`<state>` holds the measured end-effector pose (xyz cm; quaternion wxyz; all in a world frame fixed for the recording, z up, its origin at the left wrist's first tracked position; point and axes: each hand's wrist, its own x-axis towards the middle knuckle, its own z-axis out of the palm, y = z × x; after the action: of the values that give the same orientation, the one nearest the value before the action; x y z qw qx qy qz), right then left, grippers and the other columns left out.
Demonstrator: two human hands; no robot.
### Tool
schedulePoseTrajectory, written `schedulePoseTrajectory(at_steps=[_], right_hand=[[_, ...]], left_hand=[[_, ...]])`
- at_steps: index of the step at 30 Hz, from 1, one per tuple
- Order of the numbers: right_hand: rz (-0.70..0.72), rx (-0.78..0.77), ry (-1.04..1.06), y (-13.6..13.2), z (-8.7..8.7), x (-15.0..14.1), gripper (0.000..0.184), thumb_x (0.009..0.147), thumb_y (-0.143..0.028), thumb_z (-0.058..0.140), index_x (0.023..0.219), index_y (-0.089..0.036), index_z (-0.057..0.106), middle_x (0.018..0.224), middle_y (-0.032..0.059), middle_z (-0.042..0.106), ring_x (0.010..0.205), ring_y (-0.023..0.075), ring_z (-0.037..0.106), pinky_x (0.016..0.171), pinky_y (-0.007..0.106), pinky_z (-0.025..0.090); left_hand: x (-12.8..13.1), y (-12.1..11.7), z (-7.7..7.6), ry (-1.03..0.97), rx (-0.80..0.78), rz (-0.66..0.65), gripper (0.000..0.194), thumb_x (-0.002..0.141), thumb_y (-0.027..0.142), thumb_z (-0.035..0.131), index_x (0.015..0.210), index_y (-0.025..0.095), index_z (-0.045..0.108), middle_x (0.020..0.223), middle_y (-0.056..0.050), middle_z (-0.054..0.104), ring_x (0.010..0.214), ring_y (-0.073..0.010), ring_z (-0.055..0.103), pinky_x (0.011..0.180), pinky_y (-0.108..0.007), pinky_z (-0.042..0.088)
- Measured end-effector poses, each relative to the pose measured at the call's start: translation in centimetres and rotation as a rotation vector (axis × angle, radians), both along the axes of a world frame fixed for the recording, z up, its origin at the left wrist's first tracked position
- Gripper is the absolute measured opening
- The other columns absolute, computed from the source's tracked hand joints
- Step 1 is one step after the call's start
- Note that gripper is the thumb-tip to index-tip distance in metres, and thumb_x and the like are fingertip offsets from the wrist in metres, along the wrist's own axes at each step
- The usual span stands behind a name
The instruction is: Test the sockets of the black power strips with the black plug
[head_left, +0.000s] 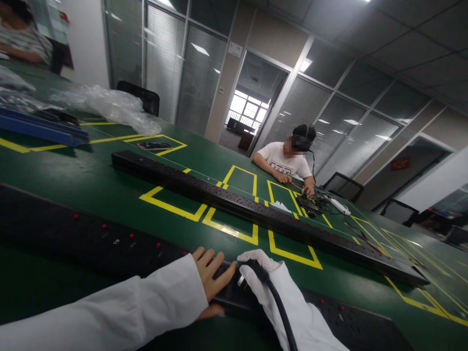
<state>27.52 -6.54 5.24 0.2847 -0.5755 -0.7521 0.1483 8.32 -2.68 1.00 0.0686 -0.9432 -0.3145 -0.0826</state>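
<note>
Left to right: near power strip (pixel 153 256) starts at the left edge, long axis slanting down to the right over the tabletop (pixel 109 187), red switches (pixel 105 226) along its top

Left hand (pixel 210 278): ungloved, laid across that strip, fingers spread and slightly bent over the top, thumb on the near side. Not clenched; can't tell how hard it presses

Plug (pixel 259 269): above the strip, just right of the left fingertips. Key relation is prongs (pixel 240 280) to strip top: they point left and seem tipped down at it. Gap looks small or nil, can't tell if they touch; the spot under them is hidden. Plug long axis looks tilted, prong end lower in view, at an angle to the strip's; exact angle hard to judge

Right hand (pixel 265 273): gloved, nearer of the 2 since its fingers grasp the plug, thumb on the near side. Black cable (pixel 281 307) leaves the plug's back, arcs down to the bottom edge

Far right: near strip's other end shows past the right sleeve (pixel 314 321). 2nd strip (pixel 256 212) lies beyond both hands, roughly parallel, well apart
</note>
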Motion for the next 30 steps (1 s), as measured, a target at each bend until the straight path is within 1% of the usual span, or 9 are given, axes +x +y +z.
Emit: schedulePoseTrajectory(at_steps=[3,7,11,14,16,20,23,26,30], right_hand=[[0.036,0.067,-0.116,-0.6,0.2,-0.4,0.031,0.095,-0.042,0.048,0.108,-0.016,0.06,0.091,0.0042,0.066,0.074,0.0127,0.064,0.07,0.03,0.054],[0.056,0.194,-0.279,-0.7,-0.4,-0.4,0.029,0.094,-0.041,0.05,0.108,-0.019,0.06,0.104,0.006,0.063,0.086,0.0145,0.061,0.077,0.033,0.052],[0.057,0.332,-0.426,-0.4,-2.3,-0.4,0.031,0.093,-0.041,0.049,0.112,-0.019,0.059,0.095,0.0056,0.063,0.085,0.017,0.061,0.08,0.038,0.05],[0.04,0.429,-0.514,-0.4,-3.6,-0.5,0.033,0.09,-0.032,0.048,0.119,-0.019,0.058,0.085,0.0099,0.064,0.085,0.0249,0.062,0.083,0.046,0.047],[0.046,0.468,-0.551,-0.7,-3.9,-0.7,0.036,0.088,-0.026,0.048,0.121,-0.017,0.057,0.08,0.0116,0.065,0.079,0.0262,0.063,0.084,0.047,0.047],[0.069,0.552,-0.666,-1.4,-3.4,-1.2,0.033,0.09,-0.025,0.049,0.118,-0.012,0.058,0.061,0.005,0.059,0.058,0.0185,0.058,0.083,0.04,0.049],[0.053,0.632,-0.763,-1.8,-2.8,-1.3,0.033,0.091,-0.027,0.049,0.117,-0.009,0.059,0.053,0.0007,0.052,0.05,0.0152,0.053,0.083,0.037,0.05],[0.063,0.639,-0.765,-1.6,-2.4,-1.4,0.033,0.09,-0.025,0.047,0.117,-0.008,0.057,0.057,0.0022,0.056,0.052,0.0157,0.054,0.083,0.037,0.05],[0.047,0.476,-0.581,-0.7,-1.5,-1.5,0.025,0.085,-0.031,0.046,0.099,-0.016,0.06,0.075,0.0081,0.063,0.067,0.0228,0.061,0.064,0.036,0.05]], left_hand=[[0.0,-0.1,0.0,-0.025,0.009,0.006,0.072,0.077,0.06,0.061,0.137,0.025,0.043,0.129,-0.019,0.054,0.107,-0.0389,0.055,0.088,-0.056,0.04],[0.0,-0.2,-0.1,-0.053,0.018,0.004,0.069,0.078,0.059,0.061,0.136,0.025,0.044,0.129,-0.018,0.054,0.107,-0.0376,0.055,0.09,-0.055,0.039],[-0.1,-0.2,-0.1,-0.023,0.019,-0.01,0.081,0.068,0.047,0.075,0.137,0.023,0.041,0.132,-0.019,0.052,0.108,-0.0381,0.053,0.091,-0.055,0.039],[-0.1,0.0,-0.1,-0.013,0.002,-0.011,0.087,0.063,0.043,0.078,0.138,0.024,0.039,0.132,-0.019,0.051,0.109,-0.0383,0.054,0.091,-0.055,0.039],[0.0,0.0,-0.1,-0.014,-0.013,-0.008,0.086,0.063,0.04,0.079,0.138,0.025,0.039,0.132,-0.018,0.051,0.109,-0.0383,0.054,0.091,-0.055,0.039],[0.1,0.0,-0.4,-0.067,-0.043,0.002,0.076,0.073,0.057,0.066,0.138,0.024,0.041,0.131,-0.019,0.052,0.109,-0.0393,0.054,0.091,-0.056,0.038],[0.0,0.0,-0.7,-0.102,-0.035,-0.005,0.079,0.078,0.065,0.056,0.141,0.023,0.036,0.132,-0.019,0.051,0.109,-0.0396,0.053,0.092,-0.057,0.036],[-0.1,0.1,-0.6,-0.084,-0.029,-0.011,0.085,0.074,0.06,0.065,0.143,0.024,0.031,0.132,-0.018,0.05,0.109,-0.0387,0.053,0.092,-0.055,0.036],[-0.1,0.3,-0.3,-0.05,-0.043,-0.011,0.086,0.07,0.056,0.069,0.142,0.024,0.034,0.13,-0.019,0.053,0.107,-0.0386,0.054,0.09,-0.055,0.039]])
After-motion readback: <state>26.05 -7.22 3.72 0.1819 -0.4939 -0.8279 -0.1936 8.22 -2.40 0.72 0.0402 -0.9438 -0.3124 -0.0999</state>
